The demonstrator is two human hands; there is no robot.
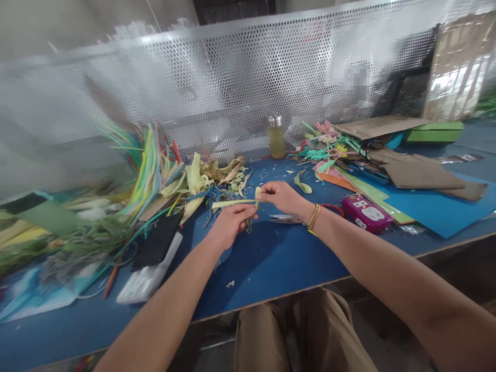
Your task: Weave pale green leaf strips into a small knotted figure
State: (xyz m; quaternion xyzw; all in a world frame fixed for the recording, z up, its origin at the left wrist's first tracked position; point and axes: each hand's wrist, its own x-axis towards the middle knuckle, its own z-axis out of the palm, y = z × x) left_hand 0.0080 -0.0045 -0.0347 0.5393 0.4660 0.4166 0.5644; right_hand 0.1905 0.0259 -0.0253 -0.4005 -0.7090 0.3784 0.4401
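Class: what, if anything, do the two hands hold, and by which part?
A pale green strip: the right hand pinches its right end, the left hand grips beside that, leaving the left end free.

At my long blue-topped wooden workbench (271, 268), bare plywood edge along near side. Far edge backed by silvery perforated sheet-metal screen (240, 88), running left to right, catching bright glare. Above screen, far left: plain pale grey wall (77, 26). Top centre: dark opening (232, 8). Far right: shiny brown reflective panel (459, 67). Dim grey floor (387, 333) below bench, near right.
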